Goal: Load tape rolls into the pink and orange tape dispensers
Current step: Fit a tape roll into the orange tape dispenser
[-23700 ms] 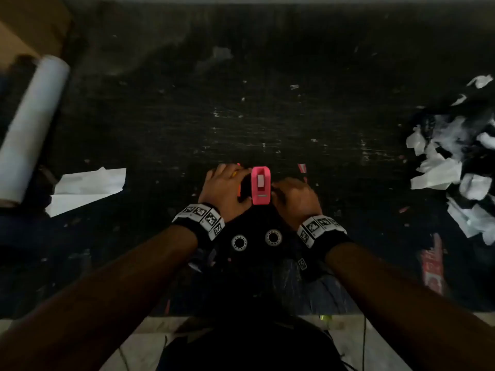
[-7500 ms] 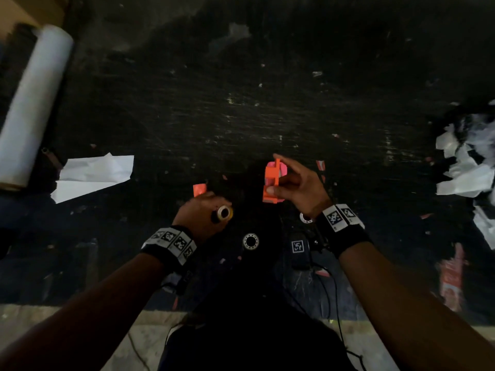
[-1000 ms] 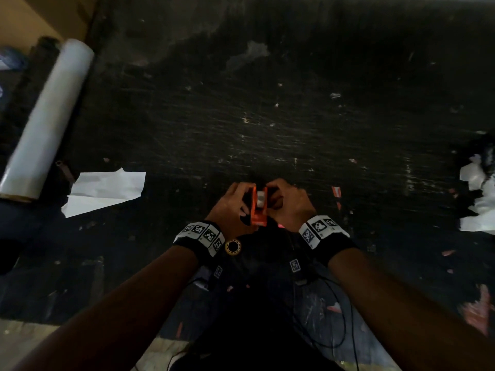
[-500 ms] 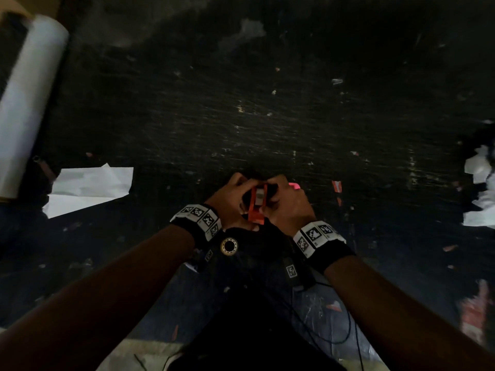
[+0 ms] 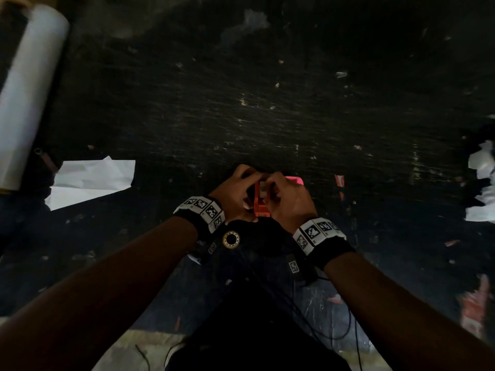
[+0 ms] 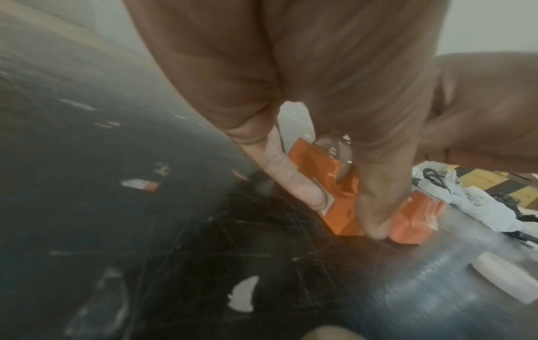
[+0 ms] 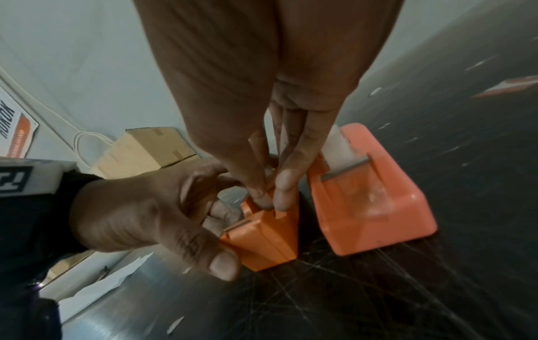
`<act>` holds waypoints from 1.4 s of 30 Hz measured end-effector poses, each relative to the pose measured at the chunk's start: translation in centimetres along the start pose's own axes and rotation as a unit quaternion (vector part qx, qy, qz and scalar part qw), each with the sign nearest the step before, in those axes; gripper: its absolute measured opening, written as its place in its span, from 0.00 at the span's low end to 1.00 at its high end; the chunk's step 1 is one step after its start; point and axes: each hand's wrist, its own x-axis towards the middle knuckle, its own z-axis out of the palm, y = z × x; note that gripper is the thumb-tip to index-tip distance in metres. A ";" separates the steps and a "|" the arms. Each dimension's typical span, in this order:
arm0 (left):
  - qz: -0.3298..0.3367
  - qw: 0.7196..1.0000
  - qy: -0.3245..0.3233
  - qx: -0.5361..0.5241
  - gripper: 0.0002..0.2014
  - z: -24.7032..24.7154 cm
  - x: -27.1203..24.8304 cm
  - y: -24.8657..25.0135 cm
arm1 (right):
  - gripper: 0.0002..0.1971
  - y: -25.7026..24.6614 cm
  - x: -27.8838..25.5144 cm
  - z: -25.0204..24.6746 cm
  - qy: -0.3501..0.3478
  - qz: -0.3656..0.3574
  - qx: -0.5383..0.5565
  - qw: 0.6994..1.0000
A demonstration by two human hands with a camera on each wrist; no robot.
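The orange dispenser (image 5: 261,206) stands on the dark table between both hands. My left hand (image 5: 241,187) grips its sides (image 6: 340,207), thumb at the front end. A clear tape roll (image 6: 334,149) sits in the dispenser's (image 6: 343,200) top. My right hand (image 7: 272,200) pinches thumb and forefinger at the top of the orange dispenser (image 7: 267,239), just behind the cutter. The pink dispenser (image 7: 369,207) stands close on the right, holding a white roll (image 7: 339,147). In the head view the pink dispenser (image 5: 294,180) peeks out behind my right hand (image 5: 281,194).
A loose tape roll (image 5: 231,239) lies by my left wrist. A big white film roll (image 5: 26,89) and a paper sheet (image 5: 91,183) lie at the left. Torn paper scraps (image 5: 482,183) lie at the right edge. Cardboard boxes (image 7: 145,149) stand by the wall.
Long before, both hands worked on the pink dispenser; later my left hand held a roll beside the lifted orange one. Over the last second both hands stay on the orange dispenser, barely shifting.
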 end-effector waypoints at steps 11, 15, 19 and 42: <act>0.012 1.000 -0.010 -0.023 0.47 -0.1 0.1 0.0 | 0.08 -0.3 0.5 -0.9 0.005 -0.015 -0.035 0.999; 0.013 1.000 -0.006 -0.013 0.48 -0.2 0.1 0.1 | 0.07 -0.4 0.3 -1.0 0.000 -0.014 -0.063 0.998; 0.025 1.000 0.002 0.008 0.53 -0.2 0.3 -0.2 | 0.05 -0.3 -1.1 -0.2 0.004 -0.035 -0.055 0.998; 0.024 1.000 -0.011 0.006 0.54 -0.3 0.2 -0.2 | 0.05 0.9 -5.9 3.3 0.014 -0.027 -0.034 0.999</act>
